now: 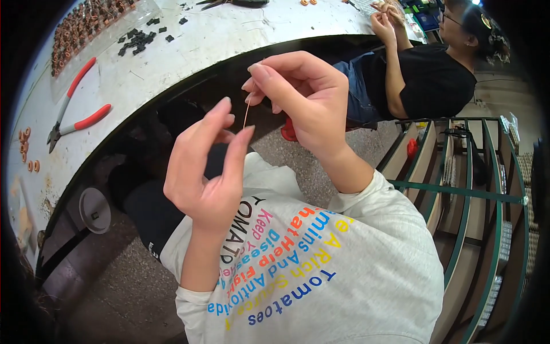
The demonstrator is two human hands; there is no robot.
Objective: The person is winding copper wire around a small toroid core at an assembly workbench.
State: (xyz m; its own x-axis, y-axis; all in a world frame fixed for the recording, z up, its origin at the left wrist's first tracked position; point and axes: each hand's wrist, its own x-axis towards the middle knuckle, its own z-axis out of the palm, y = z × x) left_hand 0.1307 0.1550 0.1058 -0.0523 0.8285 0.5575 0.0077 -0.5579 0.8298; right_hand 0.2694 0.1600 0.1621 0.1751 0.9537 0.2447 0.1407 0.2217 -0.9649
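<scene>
A thin copper wire (247,112) hangs between my two hands, above my lap. Its upper end is in the pinch of my right hand (312,97), with thumb and forefinger together and the other fingers curled. My left hand (209,163) is just below and to the left, thumb and fingers apart. The wire's lower end comes down beside the left thumb tip; whether it touches the thumb I cannot make out. Red-handled cutting pliers (64,127) lie with jaws toward me on the white table (172,63), left of my hands.
Many small copper coils (86,31) crowd the table's far left, with several loose copper rings (34,166) nearer. Black plastic pieces (137,41) lie in a pile. Dark-handled pliers (235,3) rest at the back. A co-worker (429,80) sits right; a green-framed rack (458,189) stands nearby.
</scene>
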